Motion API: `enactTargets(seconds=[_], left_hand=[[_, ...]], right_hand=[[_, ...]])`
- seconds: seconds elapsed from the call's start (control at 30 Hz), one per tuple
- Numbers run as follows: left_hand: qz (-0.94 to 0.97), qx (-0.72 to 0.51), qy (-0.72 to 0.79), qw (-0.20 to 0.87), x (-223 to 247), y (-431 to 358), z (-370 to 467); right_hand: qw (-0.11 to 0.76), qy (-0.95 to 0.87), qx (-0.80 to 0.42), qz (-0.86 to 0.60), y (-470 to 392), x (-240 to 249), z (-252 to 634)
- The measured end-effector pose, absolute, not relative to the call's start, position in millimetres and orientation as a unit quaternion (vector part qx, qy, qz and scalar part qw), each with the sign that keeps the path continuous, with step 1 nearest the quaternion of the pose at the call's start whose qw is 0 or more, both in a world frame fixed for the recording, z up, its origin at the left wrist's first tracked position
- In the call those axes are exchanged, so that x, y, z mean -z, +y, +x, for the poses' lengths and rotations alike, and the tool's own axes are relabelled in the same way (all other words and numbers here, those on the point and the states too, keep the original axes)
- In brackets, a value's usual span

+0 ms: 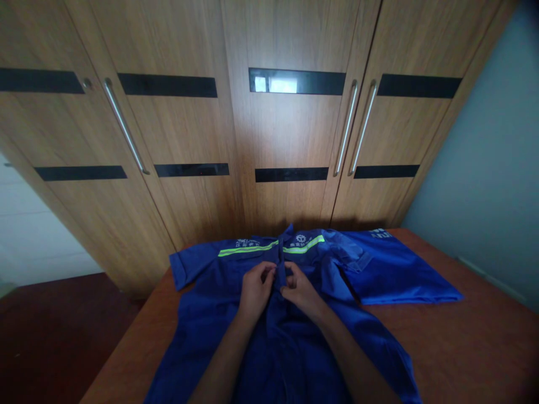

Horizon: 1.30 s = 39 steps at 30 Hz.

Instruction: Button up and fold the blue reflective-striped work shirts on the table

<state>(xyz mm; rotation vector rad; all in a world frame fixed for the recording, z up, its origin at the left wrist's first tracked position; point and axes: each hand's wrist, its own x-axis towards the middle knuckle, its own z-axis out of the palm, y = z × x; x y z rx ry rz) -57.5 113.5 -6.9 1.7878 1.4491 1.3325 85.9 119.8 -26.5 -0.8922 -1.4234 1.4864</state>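
A dark blue short-sleeved work shirt (pixel 219 303) lies spread out with its front up and its collar toward the wardrobe. Yellow-green reflective strips and white printing cross its chest. Both hands are at the front opening, just below the strips. My left hand (pixel 256 283) pinches the placket edge from the left side. From the right, my right hand (pixel 298 285) has its fingers closed on the raised placket flap. Any button between the fingertips is too small or hidden to make out.
Under the shirt is a reddish-brown wooden table (pixel 446 342). A folded brighter blue cloth item (pixel 396 275) with white lettering lies at the right, partly beneath the shirt sleeve. A wooden wardrobe (pixel 286 134) with metal handles rises behind the table. A pale wall (pixel 484 185) stands at right.
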Motion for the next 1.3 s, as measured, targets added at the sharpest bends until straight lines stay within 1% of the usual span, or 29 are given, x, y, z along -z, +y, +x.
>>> enactTargets(seconds=[0.17, 0.3, 0.4, 0.47, 0.57, 0.77, 1.0, 1.3], left_hand=[[0.670, -0.468, 0.535, 0.215, 3.1, 112.0, -58.1], [0.678, -0.457, 0.534, 0.217, 0.3, 107.5, -53.5], [0.657, -0.464, 0.540, 0.250, 1.4, 105.6, -49.6], [0.617, -0.489, 0.543, 0.293, 3.7, 106.9, -48.5], [0.565, -0.524, 0.542, 0.336, 8.3, 112.1, -49.6], [0.509, -0.564, 0.543, 0.358, 12.6, 118.7, -53.2], [0.470, -0.595, 0.516, 0.399, 8.9, 115.2, -54.9], [0.459, -0.593, 0.503, 0.428, 11.5, 117.0, -55.8]], right_hand=[[0.425, -0.620, -0.535, -0.386, 115.3, 23.5, 84.2], [0.395, -0.681, -0.443, -0.428, 109.4, 20.3, 82.3], [0.363, -0.732, -0.369, -0.442, 106.3, 19.1, 82.2], [0.354, -0.746, -0.354, -0.439, 105.0, 18.2, 82.5], [0.353, -0.748, -0.365, -0.427, 103.9, 16.1, 82.4], [0.368, -0.760, -0.349, -0.407, 103.1, 14.2, 81.2], [0.396, -0.733, -0.369, -0.412, 104.8, 10.0, 79.6], [0.434, -0.663, -0.462, -0.397, 108.7, 12.6, 77.7]])
